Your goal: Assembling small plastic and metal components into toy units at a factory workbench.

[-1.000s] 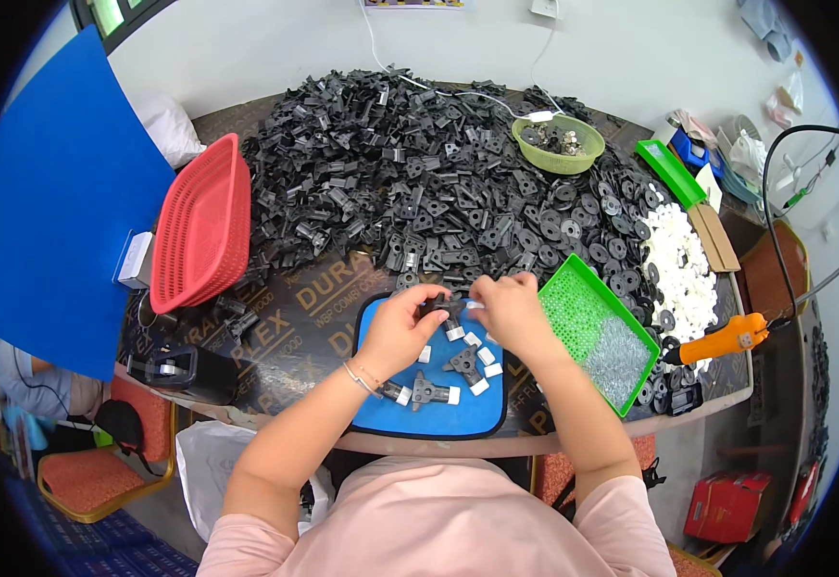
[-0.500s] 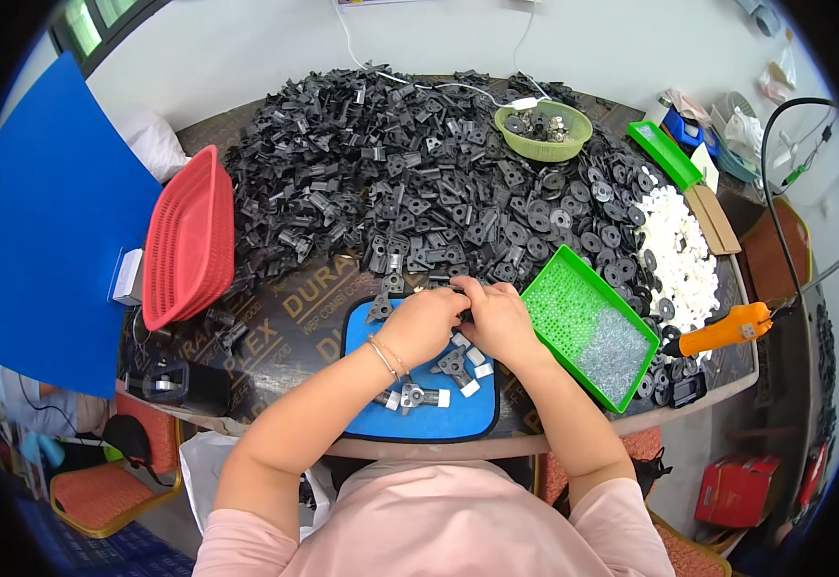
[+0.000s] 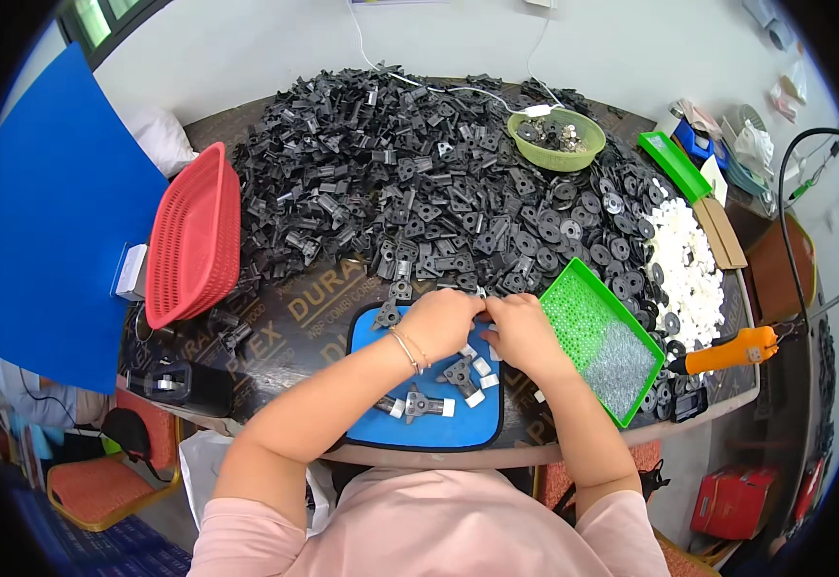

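Over the far edge of a blue mat (image 3: 419,435), my left hand (image 3: 441,323) and my right hand (image 3: 523,329) meet with their fingertips together. Both are closed in a pinch, and the fingers mostly hide the small piece between them. Below my left hand, black plastic brackets with white end pieces lie on the mat: one bracket (image 3: 428,405) near the middle and another bracket (image 3: 460,376) closer to my right hand. A further black bracket (image 3: 388,313) rests at the mat's far left corner, beside my left hand.
A large heap of black plastic parts (image 3: 371,163) covers the table's back, with black discs (image 3: 570,229) and white pieces (image 3: 686,274) to the right. Near my right hand stand a green tray (image 3: 573,298) of small clear bits and an orange electric screwdriver (image 3: 732,353). Red baskets (image 3: 193,240) stand left.
The view has shifted slightly, and both hands have moved a little. The fingers of my right hand have shifted their grip at the fingertips of my left. The brackets on the mat look unchanged.
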`<state>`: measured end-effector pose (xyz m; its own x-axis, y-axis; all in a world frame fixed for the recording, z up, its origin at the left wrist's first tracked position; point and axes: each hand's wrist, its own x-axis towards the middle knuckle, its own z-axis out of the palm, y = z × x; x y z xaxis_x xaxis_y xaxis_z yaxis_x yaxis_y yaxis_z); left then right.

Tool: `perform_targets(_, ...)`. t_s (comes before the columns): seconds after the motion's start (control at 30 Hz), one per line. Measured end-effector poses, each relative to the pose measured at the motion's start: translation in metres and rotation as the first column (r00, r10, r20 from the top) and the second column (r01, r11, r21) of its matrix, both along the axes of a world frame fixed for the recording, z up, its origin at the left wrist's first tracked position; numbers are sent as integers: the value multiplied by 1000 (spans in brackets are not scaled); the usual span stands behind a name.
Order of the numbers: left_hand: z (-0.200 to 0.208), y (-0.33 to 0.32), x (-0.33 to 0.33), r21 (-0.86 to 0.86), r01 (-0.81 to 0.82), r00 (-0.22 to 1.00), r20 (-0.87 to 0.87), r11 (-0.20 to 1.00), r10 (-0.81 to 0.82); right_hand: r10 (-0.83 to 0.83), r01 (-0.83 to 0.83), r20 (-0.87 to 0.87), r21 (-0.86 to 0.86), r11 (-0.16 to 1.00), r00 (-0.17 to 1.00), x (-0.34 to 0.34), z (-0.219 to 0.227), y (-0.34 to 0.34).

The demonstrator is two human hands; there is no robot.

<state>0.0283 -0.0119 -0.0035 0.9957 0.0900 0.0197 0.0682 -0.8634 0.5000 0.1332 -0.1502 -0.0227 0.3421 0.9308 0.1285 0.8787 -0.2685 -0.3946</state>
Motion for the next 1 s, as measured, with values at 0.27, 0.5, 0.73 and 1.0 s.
perform_targets(0.27,-9,-13,-2,-94,-191,977,-109,977,181,17,32,293,-159,987,956,-6,18,-8)
perform_targets(0.5,-26,-8,-1,186,-165,971,204,969,126,-59,91,302,-92,992,952,-16,13,-31)
perform_targets(0.73,-26,23,-35,102,-310,910,319,945,264,-35,56,241,-80,995,970,-32,17,-47)
perform_targets(1.0,-4,7,-102,23,-291,928,251,956,277,27,-29,189,7,1000,982,-42,8,-23)
